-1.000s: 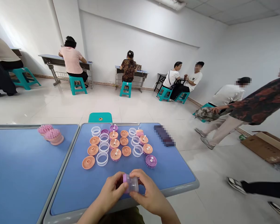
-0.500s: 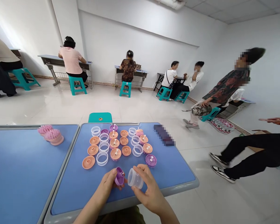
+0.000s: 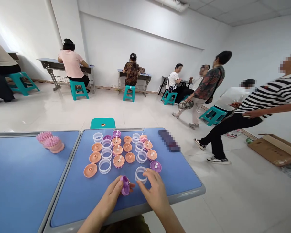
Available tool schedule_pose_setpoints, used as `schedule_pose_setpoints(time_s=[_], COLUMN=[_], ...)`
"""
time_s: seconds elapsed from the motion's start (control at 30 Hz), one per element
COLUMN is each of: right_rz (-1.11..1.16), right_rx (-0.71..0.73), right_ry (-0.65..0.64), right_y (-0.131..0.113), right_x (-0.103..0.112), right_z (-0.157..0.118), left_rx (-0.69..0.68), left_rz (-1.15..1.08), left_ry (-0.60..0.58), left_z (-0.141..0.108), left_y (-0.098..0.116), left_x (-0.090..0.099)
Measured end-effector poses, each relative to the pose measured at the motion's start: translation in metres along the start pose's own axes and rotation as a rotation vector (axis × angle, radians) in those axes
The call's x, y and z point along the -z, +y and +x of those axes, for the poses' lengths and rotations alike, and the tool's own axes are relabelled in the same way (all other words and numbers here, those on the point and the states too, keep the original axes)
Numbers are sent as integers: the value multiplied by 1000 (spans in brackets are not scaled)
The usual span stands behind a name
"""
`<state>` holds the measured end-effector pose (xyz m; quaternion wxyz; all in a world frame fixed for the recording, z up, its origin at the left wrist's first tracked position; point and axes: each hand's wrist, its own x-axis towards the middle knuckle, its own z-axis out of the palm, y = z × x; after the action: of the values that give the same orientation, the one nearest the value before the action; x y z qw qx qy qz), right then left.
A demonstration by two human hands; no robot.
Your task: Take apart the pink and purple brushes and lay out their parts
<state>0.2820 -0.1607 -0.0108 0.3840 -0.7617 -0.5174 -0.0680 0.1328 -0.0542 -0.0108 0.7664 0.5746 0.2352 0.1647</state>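
In my left hand is a purple round cap held on its side, with a small white-tipped stem sticking out of its hollow face. My right hand has its thumb and fingers around a clear plastic cup, which is upright at the table surface. Just beyond, a purple bristled brush head lies with its white pin up. Farther back are rows of orange discs, clear plastic cups and orange bristled brush heads with white pins.
Two pink bristled brushes stand on the adjoining blue table. A dark blurred object lies at my table's far right. A green stool stands behind it. People walk on the right near a cardboard box; others sit at desks.
My right hand has moved the clear cup away from the purple cap, turning it upright toward the table. My left hand keeps the purple cap. Two people on the right have walked.
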Motion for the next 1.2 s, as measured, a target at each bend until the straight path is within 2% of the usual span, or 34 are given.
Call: schedule_pose_setpoints(time_s=[0.17, 0.43, 0.6, 0.7, 0.8, 1.07, 1.2], right_rz=[-128, -216, -65, 66, 101, 44, 175], right_rx=[-37, -14, 54, 149, 198, 92, 54], right_ry=[-63, -23, 52, 1, -62, -79, -148], right_y=[7, 11, 0, -6, -6, 5, -1], right_x=[-8, -13, -5, -2, -3, -9, -3], right_z=[-4, -5, -7, -6, -6, -8, -7], left_rx=[-8, -16, -18, -35, -58, -27, -48], left_rz=[63, 107, 113, 99, 86, -7, 3], left_ry=[-2, -21, -22, -25, -17, 6, 0], left_z=[-1, -1, -1, 0, 1, 2, 3], left_y=[-1, -1, 1, -1, -4, -1, -3], left_x=[-1, -1, -1, -1, -2, -5, -3])
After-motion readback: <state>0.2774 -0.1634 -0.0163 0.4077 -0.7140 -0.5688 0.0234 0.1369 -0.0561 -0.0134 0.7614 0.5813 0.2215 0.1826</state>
